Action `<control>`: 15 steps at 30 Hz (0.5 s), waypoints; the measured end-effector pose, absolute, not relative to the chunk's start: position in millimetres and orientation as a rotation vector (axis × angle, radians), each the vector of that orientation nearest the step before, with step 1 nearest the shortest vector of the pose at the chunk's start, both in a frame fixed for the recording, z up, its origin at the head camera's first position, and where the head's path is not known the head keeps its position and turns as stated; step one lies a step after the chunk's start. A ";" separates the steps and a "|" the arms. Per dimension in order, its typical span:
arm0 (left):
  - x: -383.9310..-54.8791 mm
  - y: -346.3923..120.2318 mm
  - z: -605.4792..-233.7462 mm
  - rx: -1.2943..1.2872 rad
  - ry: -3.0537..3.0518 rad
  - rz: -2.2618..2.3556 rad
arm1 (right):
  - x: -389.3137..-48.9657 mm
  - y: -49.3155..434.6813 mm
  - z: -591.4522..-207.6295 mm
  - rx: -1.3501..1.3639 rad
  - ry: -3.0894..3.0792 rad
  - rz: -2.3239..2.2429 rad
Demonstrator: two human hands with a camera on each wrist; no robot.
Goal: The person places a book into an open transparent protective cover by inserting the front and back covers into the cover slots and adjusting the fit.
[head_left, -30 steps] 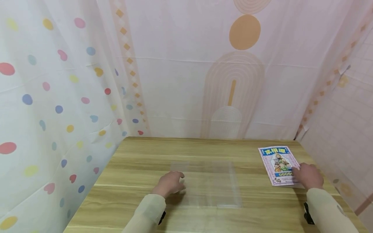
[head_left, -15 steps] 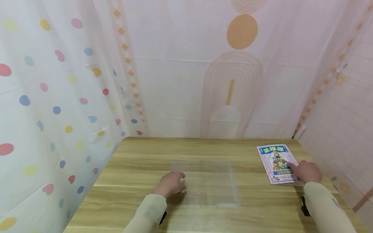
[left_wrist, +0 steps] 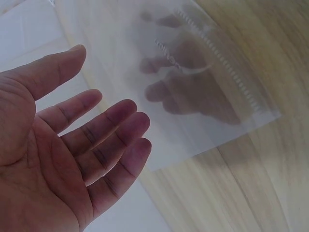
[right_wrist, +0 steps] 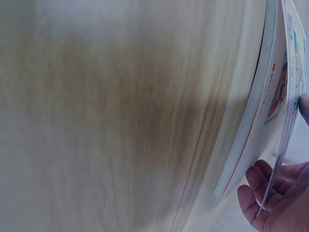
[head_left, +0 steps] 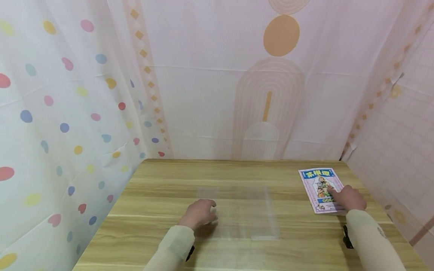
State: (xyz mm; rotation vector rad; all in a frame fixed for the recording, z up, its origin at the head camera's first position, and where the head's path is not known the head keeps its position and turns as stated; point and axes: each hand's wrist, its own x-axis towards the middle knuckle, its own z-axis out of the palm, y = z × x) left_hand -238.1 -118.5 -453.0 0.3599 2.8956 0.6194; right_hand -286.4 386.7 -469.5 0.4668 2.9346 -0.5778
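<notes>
In the head view my left hand [head_left: 200,212] hovers over the left edge of a clear plastic sleeve [head_left: 247,210] lying flat on the table. The left wrist view shows that hand [left_wrist: 96,145] palm up with loosely bent fingers, holding nothing, beside the see-through sleeve [left_wrist: 193,87]. At the right, my right hand [head_left: 349,197] pinches a thin booklet [head_left: 313,188] with a pink and blue cartoon cover. In the right wrist view the thumb lies on top of the booklet [right_wrist: 293,63] and the fingers are beneath. Below it a thicker white-covered book [right_wrist: 260,111] rests on the table.
The wooden table [head_left: 162,177] ends at a hanging patterned curtain [head_left: 203,113] along the back. A dotted curtain [head_left: 84,131] borders the left side and a pale one [head_left: 403,150] the right.
My right hand has shifted left, its thumb now farther across the booklet's cover. The left hand and the plastic sleeve stay in place.
</notes>
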 end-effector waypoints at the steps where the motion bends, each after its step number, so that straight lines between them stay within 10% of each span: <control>1: -238.1 -118.4 -452.7 0.359 2.898 0.617 | -285.9 385.5 -468.4 0.477 2.932 -0.594; 15: -238.5 -121.0 -453.8 0.352 2.904 0.619 | -284.0 374.2 -474.6 0.517 2.884 -0.548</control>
